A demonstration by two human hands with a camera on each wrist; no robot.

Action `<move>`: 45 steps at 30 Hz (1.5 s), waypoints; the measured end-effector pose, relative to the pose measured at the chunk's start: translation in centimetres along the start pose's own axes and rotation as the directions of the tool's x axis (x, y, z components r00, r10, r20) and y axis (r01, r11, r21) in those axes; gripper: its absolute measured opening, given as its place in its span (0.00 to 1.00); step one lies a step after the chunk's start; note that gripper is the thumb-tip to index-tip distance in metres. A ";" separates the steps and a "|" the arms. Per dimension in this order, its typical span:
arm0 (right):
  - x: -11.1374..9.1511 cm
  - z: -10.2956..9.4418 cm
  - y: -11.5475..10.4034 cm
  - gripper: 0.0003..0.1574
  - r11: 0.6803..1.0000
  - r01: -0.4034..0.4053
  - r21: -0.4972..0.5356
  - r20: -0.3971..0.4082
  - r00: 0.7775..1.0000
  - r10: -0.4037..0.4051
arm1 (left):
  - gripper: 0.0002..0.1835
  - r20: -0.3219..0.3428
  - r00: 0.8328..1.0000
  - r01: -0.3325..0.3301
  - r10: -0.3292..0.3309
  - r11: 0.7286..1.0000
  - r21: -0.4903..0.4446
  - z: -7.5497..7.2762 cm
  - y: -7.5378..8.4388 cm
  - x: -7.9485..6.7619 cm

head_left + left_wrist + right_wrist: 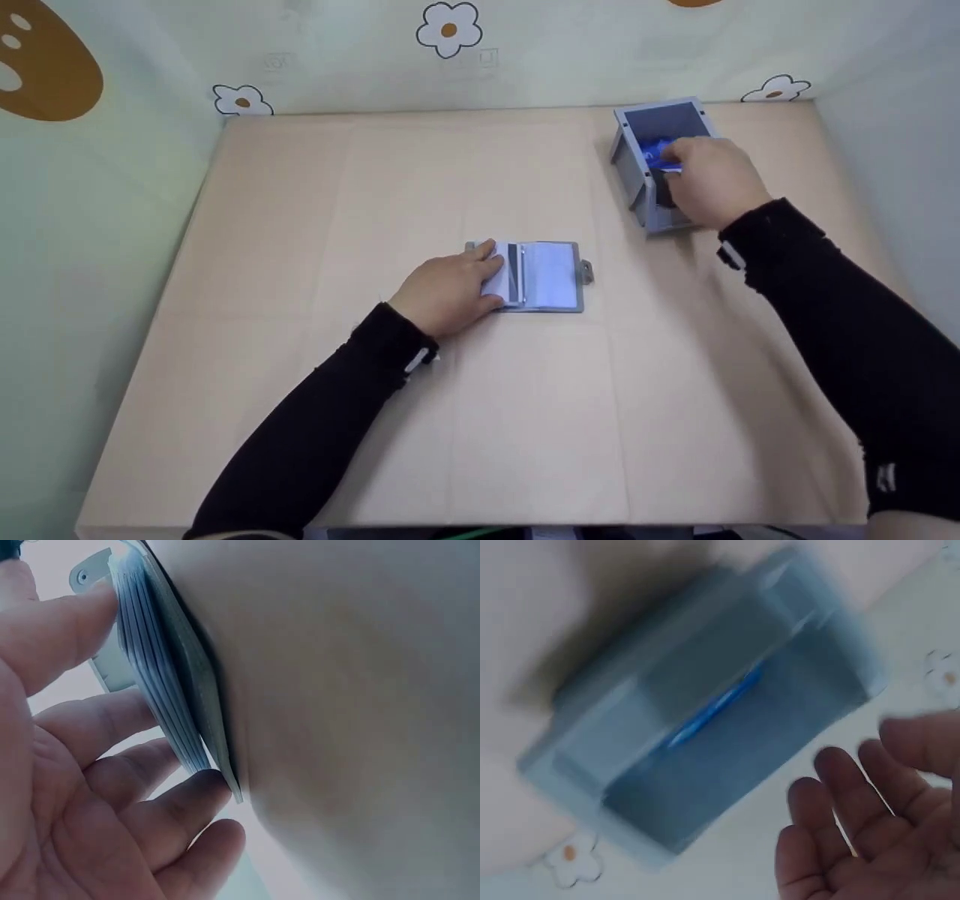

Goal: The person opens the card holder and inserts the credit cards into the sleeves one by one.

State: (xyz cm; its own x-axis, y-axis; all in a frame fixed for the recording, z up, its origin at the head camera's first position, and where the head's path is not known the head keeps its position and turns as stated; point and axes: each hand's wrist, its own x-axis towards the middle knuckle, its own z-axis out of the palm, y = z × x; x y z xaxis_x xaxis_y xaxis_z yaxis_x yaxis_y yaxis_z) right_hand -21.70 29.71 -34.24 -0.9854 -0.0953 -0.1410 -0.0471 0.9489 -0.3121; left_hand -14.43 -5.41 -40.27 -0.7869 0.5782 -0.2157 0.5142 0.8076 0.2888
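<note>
An open card holder (551, 277) with clear sleeves and a grey cover lies mid-table, its snap tab (587, 271) pointing right. My left hand (450, 292) rests on its left-hand pages, fingers spread and thumb near the lower edge. The left wrist view shows the stacked sleeves (154, 667) side-on, with fingertips touching them. At the back right, my right hand (720, 180) is over a grey box (630, 176), fingers bent loosely over its opening. Inside are a blue packet (654, 152) and something dark (664, 191). In the right wrist view that hand (870, 817) holds nothing.
A beige cloth covers the table (300, 225). Behind it stands a pale wall (337, 60) with flower prints, and side walls rise at left and right. Some cables show under the front edge.
</note>
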 end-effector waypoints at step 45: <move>5.0 1.6 2.1 0.23 0.937 0.086 -0.337 0.165 0.986 -0.031 | 0.36 0.025 1.000 0.015 -0.014 1.000 -0.020 -0.3 0.1 0.1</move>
State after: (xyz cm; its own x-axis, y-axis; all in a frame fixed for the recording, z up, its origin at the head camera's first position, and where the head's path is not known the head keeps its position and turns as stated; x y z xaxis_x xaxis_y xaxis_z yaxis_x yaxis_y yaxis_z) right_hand -26.46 30.70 -37.09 -0.9430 -0.1731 -0.2843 -0.1841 0.9828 0.0121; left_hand -14.57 -5.30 -40.00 -0.7855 0.5693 -0.2428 0.4957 0.8136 0.3039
